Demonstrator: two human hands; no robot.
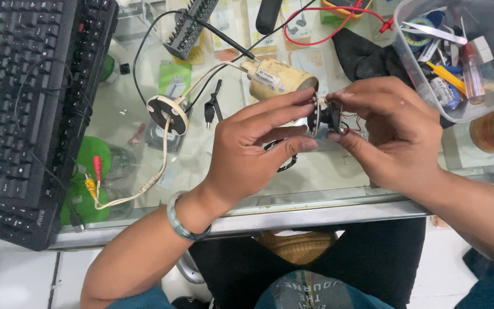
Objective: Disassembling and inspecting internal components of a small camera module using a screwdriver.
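Black small camera module (324,116) with thin red wires is pinched between left hand (253,151) and right hand (390,131) fingertips, above the glass table's (315,189) front edge. Looks light, fragile; safest grip is by its rim. Fingers hide most of it; lens side unclear.

A small black module (326,116) with thin red wires trailing from its right side is sitting right of the frame's centre, raised above the bench and pinched between fingertips from both sides. Just behind it, at upper centre, a cream cylindrical housing (278,79) is lying on its side, its open end facing the module.
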